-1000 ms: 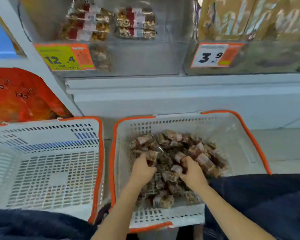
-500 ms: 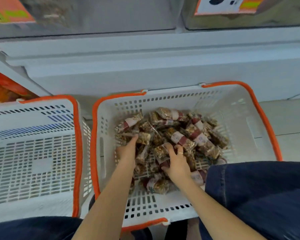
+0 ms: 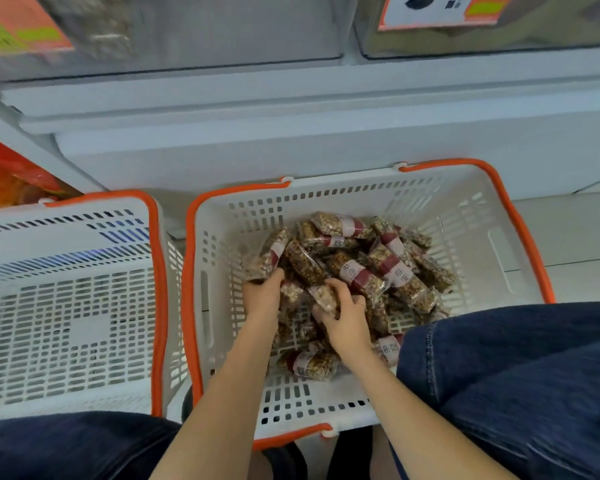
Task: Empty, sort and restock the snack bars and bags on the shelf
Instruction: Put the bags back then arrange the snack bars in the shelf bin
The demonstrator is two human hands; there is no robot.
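**Both hands in the bar-filled basket**

Leftmost, a white slotted basket with an orange rim sits on the floor with no goods visible in it. Just beside it, a second basket of the same type holds a loose pile of snack bars in clear wrappers with dark red and white label bands. The pile lies toward the centre and right of the basket bottom.

The left hand rests at the left edge of the pile, fingers curled round the lower end of one bar. The right hand is near it, fingers bent and pinching another bar.

Above the baskets runs a white shelf ledge. A price tag hangs at upper right. Dark denim covers the person's right leg.
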